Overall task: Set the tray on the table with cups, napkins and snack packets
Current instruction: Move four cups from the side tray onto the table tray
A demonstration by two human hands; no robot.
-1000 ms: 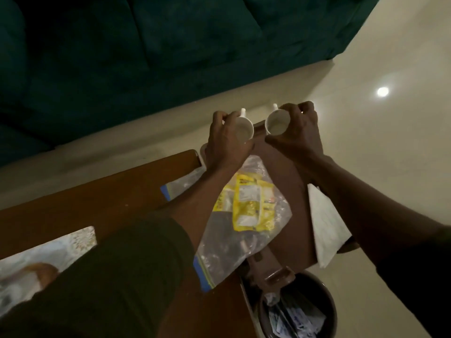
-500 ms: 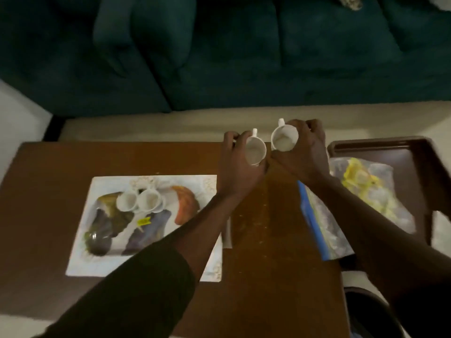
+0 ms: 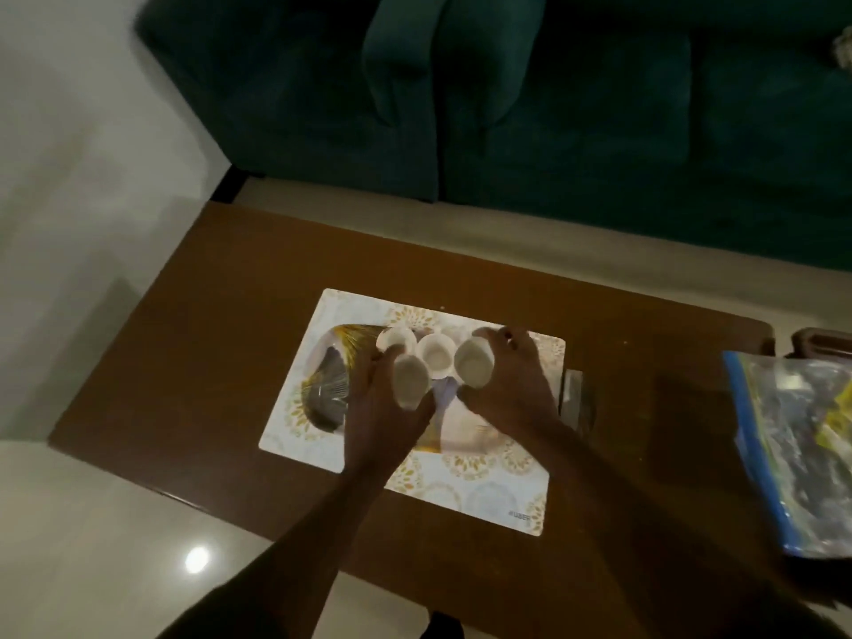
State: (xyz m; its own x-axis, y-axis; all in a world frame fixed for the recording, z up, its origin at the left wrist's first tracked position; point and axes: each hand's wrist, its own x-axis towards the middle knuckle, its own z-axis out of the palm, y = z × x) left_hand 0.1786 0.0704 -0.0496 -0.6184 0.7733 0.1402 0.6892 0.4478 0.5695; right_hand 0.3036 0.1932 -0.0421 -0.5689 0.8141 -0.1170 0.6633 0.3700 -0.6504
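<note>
1. Here, the left hand [image 3: 387, 408] has its grip clamped on a white cup [image 3: 409, 379], held over the patterned tray [image 3: 484, 495].
2. The right hand [image 3: 511, 385] has its grip clamped on a second white cup [image 3: 472, 362], just beside the first.
3. Two more cups [image 3: 434, 353] stand on the tray, touching or almost touching the held ones.
4. A snack packet [image 3: 329, 385] with yellow edges lies at the tray's left end.
5. The tray sits in the middle of the brown desk [image 3: 207, 362].
6. A clear bag [image 3: 797, 445] with a blue strip lies at the desk's right edge, well apart from the tray.
7. A dark green sofa [image 3: 553, 108] stands beyond the desk.
</note>
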